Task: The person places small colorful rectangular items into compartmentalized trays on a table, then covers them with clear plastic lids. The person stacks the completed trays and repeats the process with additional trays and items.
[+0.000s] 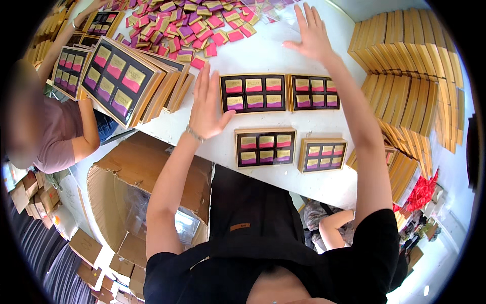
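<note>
My left hand (pixel 206 107) is raised with its fingers stretched out and holds nothing. It is just left of a gift box (pixel 234 109) whose black tray holds pink-and-gold and purple-and-gold wrapped pieces. Farther off, my right hand (pixel 312 38) reaches over the white table, fingers spread, beside some clear plastic (pixel 273 10). Under my right forearm lies a second filled box (pixel 309 92), partly covered by the arm. Two more filled boxes, one in the middle (pixel 265 148) and a smaller-looking one (pixel 324 155), lie along the near edge.
Loose wrapped pieces (pixel 187 28) form a heap at the far side. Filled boxes (pixel 121 81) stand in a leaning stack at left, near a co-worker's arm (pixel 63 43). Rows of gold boxes (pixel 405 45) are piled at right. Below the table's left edge is an open cardboard carton (pixel 109 190).
</note>
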The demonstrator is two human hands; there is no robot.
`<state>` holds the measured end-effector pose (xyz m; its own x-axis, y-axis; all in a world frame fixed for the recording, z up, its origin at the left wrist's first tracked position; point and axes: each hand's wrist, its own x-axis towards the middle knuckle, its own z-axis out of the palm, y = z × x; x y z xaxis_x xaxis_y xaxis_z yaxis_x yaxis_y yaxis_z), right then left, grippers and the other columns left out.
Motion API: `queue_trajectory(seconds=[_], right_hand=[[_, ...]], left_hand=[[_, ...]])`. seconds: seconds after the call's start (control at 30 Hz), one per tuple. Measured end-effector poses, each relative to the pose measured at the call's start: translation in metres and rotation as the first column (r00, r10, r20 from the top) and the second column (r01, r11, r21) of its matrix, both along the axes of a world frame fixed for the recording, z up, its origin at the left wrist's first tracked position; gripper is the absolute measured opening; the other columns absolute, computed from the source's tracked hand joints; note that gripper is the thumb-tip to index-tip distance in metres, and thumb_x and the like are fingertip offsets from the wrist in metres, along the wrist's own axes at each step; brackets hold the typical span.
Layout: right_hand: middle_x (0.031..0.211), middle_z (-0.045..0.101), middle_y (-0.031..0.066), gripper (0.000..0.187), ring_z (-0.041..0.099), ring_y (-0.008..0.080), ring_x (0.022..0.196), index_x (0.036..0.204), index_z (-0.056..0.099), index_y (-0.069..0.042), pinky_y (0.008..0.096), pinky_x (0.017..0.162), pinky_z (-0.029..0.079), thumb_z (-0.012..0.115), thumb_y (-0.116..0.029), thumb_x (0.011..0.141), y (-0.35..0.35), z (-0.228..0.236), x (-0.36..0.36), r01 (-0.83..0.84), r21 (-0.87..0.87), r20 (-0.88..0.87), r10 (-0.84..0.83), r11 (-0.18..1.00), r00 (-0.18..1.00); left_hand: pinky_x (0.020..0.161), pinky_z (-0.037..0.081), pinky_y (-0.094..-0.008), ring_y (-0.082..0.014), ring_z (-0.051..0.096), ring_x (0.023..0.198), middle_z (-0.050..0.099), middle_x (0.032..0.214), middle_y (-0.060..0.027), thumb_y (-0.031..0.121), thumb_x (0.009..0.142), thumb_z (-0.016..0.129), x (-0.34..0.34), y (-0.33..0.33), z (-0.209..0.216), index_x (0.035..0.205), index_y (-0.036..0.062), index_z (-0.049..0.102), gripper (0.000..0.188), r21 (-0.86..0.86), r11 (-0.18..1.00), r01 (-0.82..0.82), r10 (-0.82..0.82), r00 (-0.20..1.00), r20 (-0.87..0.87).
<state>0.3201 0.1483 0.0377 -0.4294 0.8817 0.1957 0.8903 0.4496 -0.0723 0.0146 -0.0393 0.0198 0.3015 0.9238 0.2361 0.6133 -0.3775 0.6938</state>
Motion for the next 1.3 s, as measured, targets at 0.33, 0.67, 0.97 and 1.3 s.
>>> queue_trajectory(seconds=[0.33,0.67,0.97,1.3], right_hand=[[0.144,0.043,0.0242,0.07,0.043,0.0344,0.133,0.143,0.047,-0.009,0.0457,0.109,0.036,0.069,-0.018,0.077,-0.013,0.034,0.009,-0.246,-0.148,-0.311,0.191,0.958,0.931],[0.136,0.046,0.0187,0.096,0.045,0.0351,0.126,0.146,0.035,-0.015,0.0543,0.101,0.038,0.082,-0.019,0.063,-0.148,0.123,-0.051,-0.463,-0.596,-0.317,0.337,0.656,0.886],[0.138,0.039,0.0152,0.115,0.042,0.0338,0.127,0.153,0.023,-0.02,0.0669,0.106,0.028,0.088,-0.038,0.06,-0.139,0.023,-0.04,-0.338,-0.259,0.085,0.37,0.905,0.925],[0.135,0.041,0.0155,0.114,0.045,0.0332,0.123,0.153,0.027,-0.019,0.059,0.103,0.033,0.088,-0.04,0.058,-0.134,-0.007,-0.055,-0.405,-0.297,0.038,0.435,0.865,0.9]], left_hand=[[0.119,0.021,-0.0468,-0.0398,0.012,0.147,0.013,0.159,-0.022,0.048,0.04,0.094,-0.022,0.012,-0.024,0.154,0.0073,0.002,0.152,-0.176,0.972,0.153,-0.148,0.988,0.041],[0.073,0.059,-0.0309,-0.0205,0.07,0.091,0.071,0.098,-0.0161,0.007,0.088,0.07,0.012,-0.03,0.082,0.14,-0.0004,0.036,0.063,-0.712,0.608,0.351,0.471,0.563,0.679],[0.106,0.041,-0.0445,-0.0289,0.048,0.128,0.047,0.14,-0.0173,0.007,0.071,0.079,-0.027,-0.034,-0.019,0.146,0.0021,0.028,0.09,-0.348,0.922,-0.169,0.278,0.916,0.29],[0.114,0.029,-0.0449,-0.0388,0.033,0.134,0.04,0.147,-0.0174,0.019,0.052,0.092,-0.011,-0.001,-0.037,0.152,0.0005,0.003,0.135,-0.156,0.988,0.001,-0.001,1.0,0.0]])
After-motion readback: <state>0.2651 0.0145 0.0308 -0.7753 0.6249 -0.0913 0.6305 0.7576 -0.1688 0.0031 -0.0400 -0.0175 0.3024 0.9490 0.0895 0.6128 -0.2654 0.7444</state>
